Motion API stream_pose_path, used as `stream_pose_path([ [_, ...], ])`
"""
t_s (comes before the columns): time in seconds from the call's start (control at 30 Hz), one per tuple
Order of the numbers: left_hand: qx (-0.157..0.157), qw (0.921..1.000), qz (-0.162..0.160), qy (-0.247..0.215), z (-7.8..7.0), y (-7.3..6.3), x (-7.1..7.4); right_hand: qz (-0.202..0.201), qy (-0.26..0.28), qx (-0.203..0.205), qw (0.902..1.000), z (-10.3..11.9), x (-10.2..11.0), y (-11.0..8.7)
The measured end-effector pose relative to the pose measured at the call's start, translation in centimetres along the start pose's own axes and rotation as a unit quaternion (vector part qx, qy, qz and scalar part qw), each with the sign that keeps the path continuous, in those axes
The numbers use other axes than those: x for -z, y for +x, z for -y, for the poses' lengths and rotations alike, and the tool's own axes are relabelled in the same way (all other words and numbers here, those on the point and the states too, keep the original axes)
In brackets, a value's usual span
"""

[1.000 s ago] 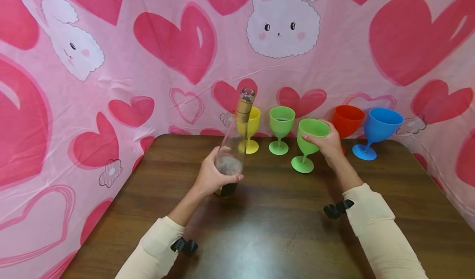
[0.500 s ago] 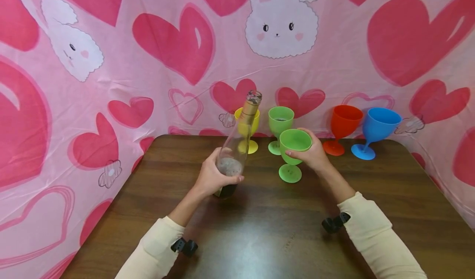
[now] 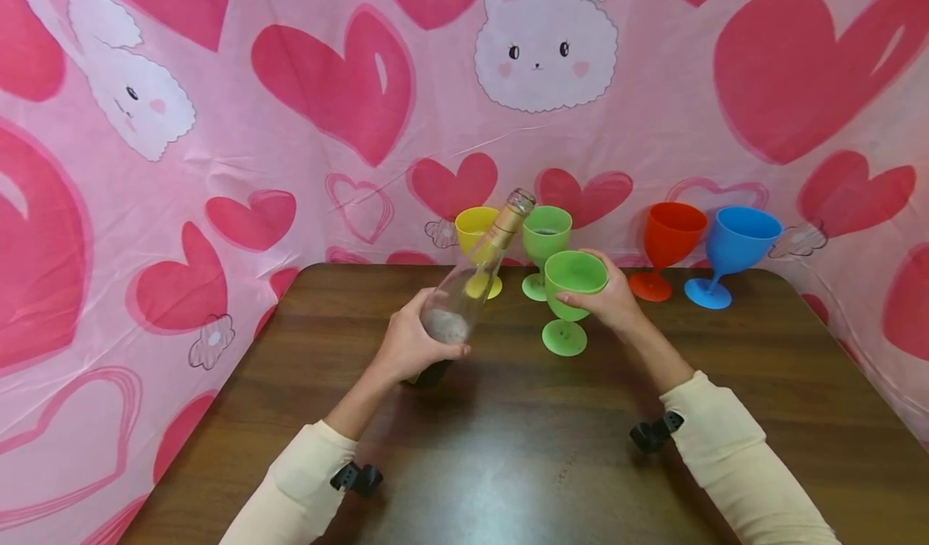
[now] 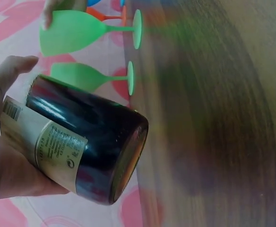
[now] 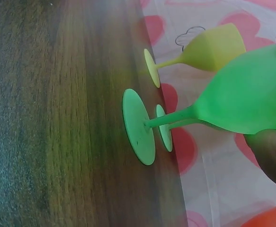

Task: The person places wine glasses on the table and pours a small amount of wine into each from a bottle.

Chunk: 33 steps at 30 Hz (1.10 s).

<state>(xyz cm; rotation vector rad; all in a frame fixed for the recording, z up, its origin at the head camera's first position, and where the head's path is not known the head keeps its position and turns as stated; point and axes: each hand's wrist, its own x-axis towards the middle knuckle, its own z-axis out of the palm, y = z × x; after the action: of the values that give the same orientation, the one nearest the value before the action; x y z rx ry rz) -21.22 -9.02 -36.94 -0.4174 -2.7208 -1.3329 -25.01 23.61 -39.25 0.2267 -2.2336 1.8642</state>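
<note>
My left hand [image 3: 417,339] grips a clear glass wine bottle [image 3: 472,287] low on its body, thumb and fingers round it. The bottle leans right, its mouth left of and above the rim of a green goblet [image 3: 573,283]. Dark liquid fills its lower part, and a paper label [image 4: 57,146] shows in the left wrist view; its base appears raised off the table. My right hand [image 3: 613,299] holds that goblet by its bowl, nearly upright; whether its foot touches the table I cannot tell. Behind stands another green goblet [image 3: 546,235] with dark liquid inside.
A yellow goblet [image 3: 475,226] stands at the back edge of the brown wooden table [image 3: 508,448], partly behind the bottle. To the right are a red goblet [image 3: 671,239] and a blue goblet [image 3: 740,243]. A pink heart-patterned cloth [image 3: 639,126] hangs behind.
My right hand has brought the green goblet left and nearer, away from the red one, then kept it there. My left hand has tilted the bottle further right, towards the goblet.
</note>
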Motion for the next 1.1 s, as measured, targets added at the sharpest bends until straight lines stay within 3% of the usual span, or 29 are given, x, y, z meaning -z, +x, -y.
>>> stream_pose_path([
  [0.3, 0.009, 0.9942, -0.003, 0.107, 0.1, 1.0, 0.3, 0.014, 0.008, 0.017, 0.9997, -0.4, -0.1, 0.1],
  [0.63, 0.004, 0.9871, 0.018, 0.159, 0.5, 1.8, 0.2, 0.024, 0.009, 0.006, 0.9997, -0.1, 0.2, -0.1],
  [0.87, 0.008, 0.9827, 0.049, 0.179, 0.8, 1.9, 0.1, 0.031, 0.001, -0.009, 0.9995, 0.0, 0.2, -0.2],
  [1.1, 0.016, 0.9698, 0.06, 0.236, 0.8, 2.1, 0.3, 0.03, 0.003, -0.004, 0.9995, 0.0, 0.2, -0.1],
])
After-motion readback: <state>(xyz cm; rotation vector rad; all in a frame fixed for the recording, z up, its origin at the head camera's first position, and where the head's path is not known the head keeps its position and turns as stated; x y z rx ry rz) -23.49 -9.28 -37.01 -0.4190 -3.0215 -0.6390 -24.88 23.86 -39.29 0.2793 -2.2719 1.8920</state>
